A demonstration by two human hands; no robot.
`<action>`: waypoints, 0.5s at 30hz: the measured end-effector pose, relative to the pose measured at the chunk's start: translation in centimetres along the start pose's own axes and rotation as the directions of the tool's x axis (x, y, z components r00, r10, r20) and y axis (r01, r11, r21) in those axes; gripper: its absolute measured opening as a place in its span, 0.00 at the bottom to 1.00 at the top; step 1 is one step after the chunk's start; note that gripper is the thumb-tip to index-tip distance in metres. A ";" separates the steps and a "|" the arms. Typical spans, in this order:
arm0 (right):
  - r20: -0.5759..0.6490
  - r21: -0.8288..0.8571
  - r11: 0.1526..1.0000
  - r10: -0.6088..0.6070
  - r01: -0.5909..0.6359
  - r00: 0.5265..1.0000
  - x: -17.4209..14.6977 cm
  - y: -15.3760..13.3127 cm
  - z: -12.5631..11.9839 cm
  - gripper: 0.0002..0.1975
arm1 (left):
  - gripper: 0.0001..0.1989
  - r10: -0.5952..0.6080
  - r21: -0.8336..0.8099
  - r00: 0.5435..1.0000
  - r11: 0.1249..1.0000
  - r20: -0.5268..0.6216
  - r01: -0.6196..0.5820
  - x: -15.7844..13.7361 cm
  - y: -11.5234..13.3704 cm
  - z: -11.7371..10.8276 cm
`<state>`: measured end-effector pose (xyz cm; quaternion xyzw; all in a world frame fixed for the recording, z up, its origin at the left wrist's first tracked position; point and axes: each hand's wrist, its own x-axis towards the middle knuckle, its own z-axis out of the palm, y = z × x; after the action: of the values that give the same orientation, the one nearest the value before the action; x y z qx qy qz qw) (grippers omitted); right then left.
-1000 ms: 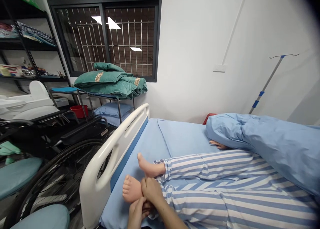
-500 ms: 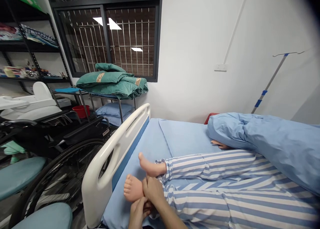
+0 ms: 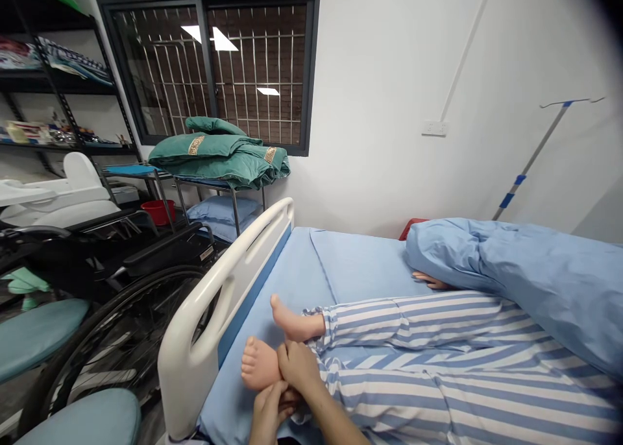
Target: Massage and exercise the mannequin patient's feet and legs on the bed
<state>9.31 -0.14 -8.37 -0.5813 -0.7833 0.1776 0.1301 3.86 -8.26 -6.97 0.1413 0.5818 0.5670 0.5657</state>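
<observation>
A figure with smooth, plastic-looking feet, like a care manikin, lies on the bed in blue-and-white striped trousers. My right hand is wrapped over the ankle of the nearer foot, just below the trouser cuff. Lower down, my left hand has its fingers curled at the heel side of that ankle, touching my right hand. Its fingertips are partly hidden. The farther foot rests on the sheet with toes up, apart from both hands.
A white bed end board rises left of the feet. Beyond it stand a wheelchair and padded stools. A blue quilt covers the figure's upper part, with one manikin hand showing. An IV pole stands behind.
The camera view has shifted very slightly. Both hands keep their hold at the nearer ankle, with almost no visible movement.
</observation>
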 end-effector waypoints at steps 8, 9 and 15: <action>-0.010 0.016 1.000 0.003 -0.003 1.000 -0.1 -0.2 -0.2 0.20 | 0.10 -0.021 -0.073 0.997 0.997 0.071 0.026 0.9 -0.9 -0.6; -0.012 0.015 1.000 0.003 -0.003 1.000 -0.1 -0.2 -0.2 0.20 | 0.10 -0.022 -0.075 0.997 0.997 0.074 0.028 0.9 -0.9 -0.6; -0.011 -0.004 1.000 0.003 -0.003 1.000 0.0 -0.1 0.0 0.20 | 0.09 -0.016 -0.082 0.998 0.996 0.069 0.022 1.0 -1.0 -0.6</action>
<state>9.23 -0.16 -8.38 -0.5838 -0.7820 0.1731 0.1327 3.54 -8.09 -8.46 0.1314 0.5396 0.5800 0.5959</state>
